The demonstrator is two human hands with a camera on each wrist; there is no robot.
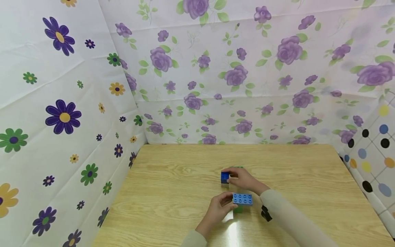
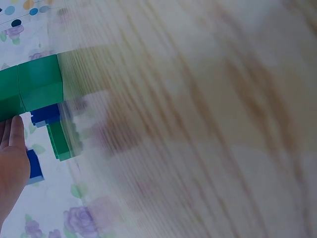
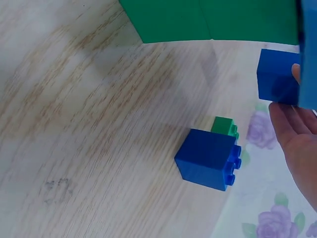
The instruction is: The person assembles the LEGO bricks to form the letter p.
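Note:
A light blue eight-stud brick [image 1: 242, 198] tops green bricks [image 1: 238, 209] [image 2: 42, 82], forming a stack near the table's front. My left hand [image 1: 218, 210] grips this stack at its left end, thumb in front and fingers behind. Farther back, my right hand [image 1: 245, 179] pinches a dark blue brick [image 1: 225, 177] [image 3: 275, 77] between thumb and fingers, studs up in the head view. Another dark blue brick [image 3: 205, 158] stands on the table beside a small green brick [image 3: 223, 125] in the right wrist view. My right hand mostly hides these two in the head view.
The wooden table [image 1: 172, 178] meets a flower-print cloth [image 1: 191, 85] at its back edge. Another flowered cloth [image 1: 61, 144] hangs along the left, and a dotted one [image 1: 374, 164] along the right. A black strap piece [image 1: 266, 213] shows at the right sleeve.

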